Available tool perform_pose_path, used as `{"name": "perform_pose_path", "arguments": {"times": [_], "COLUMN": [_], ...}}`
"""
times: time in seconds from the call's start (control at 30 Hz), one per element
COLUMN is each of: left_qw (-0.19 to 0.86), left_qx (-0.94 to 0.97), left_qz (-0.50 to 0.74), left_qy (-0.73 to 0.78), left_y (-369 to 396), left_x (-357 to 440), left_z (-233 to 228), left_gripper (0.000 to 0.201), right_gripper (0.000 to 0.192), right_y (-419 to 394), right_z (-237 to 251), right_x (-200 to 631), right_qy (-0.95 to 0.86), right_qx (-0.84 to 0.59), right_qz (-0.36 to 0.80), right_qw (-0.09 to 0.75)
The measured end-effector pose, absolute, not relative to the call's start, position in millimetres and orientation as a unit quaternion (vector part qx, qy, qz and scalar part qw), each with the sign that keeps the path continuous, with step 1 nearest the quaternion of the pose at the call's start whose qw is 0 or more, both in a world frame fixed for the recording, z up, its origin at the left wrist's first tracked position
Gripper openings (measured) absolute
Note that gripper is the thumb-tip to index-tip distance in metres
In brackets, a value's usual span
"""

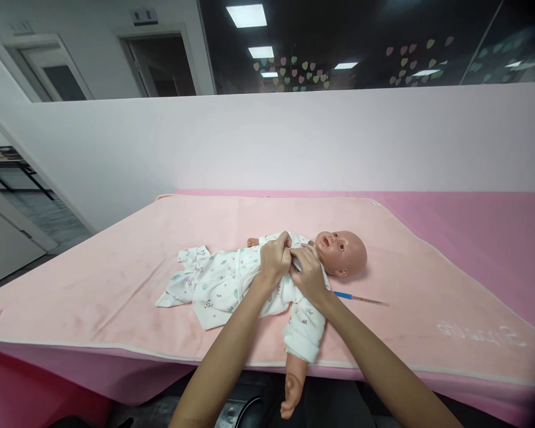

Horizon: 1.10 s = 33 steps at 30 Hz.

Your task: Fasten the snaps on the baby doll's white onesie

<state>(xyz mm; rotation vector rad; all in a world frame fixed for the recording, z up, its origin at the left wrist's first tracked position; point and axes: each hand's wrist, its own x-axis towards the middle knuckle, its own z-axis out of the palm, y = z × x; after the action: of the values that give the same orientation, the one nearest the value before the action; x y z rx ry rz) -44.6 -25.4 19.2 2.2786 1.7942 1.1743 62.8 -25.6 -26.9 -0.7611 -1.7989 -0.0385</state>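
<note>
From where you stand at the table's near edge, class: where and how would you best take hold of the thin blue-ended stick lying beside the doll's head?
Probably pinch the blue-ended stick at its blue end, coming from above on the near side. It lies flat on the pink blanket, so only a fingertip pinch fits. The blue end looks thicker than the thin shaft, and lies close to the right hand on the doll.

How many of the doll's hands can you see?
2. One doll hand hangs over the near edge of the pink blanket; the other tiny hand peeks out beyond the person's left hand, which grips the doll's outfit.
</note>
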Motion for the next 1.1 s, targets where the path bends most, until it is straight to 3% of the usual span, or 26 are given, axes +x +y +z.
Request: {"name": "perform_pose_path", "arguments": {"times": [1.1], "left_qw": [-0.063], "left_qx": [0.734], "left_qz": [0.367], "left_qy": [0.568], "left_y": [-25.5], "left_x": [-48.6], "left_z": [20.2], "left_gripper": [0.009], "right_gripper": [0.010], "right_y": [-26.9], "right_z": [-27.1], "right_x": [64.2], "right_qy": [-0.745], "right_qx": [-0.334], "right_qz": [-0.028], "right_qw": [0.576]}}
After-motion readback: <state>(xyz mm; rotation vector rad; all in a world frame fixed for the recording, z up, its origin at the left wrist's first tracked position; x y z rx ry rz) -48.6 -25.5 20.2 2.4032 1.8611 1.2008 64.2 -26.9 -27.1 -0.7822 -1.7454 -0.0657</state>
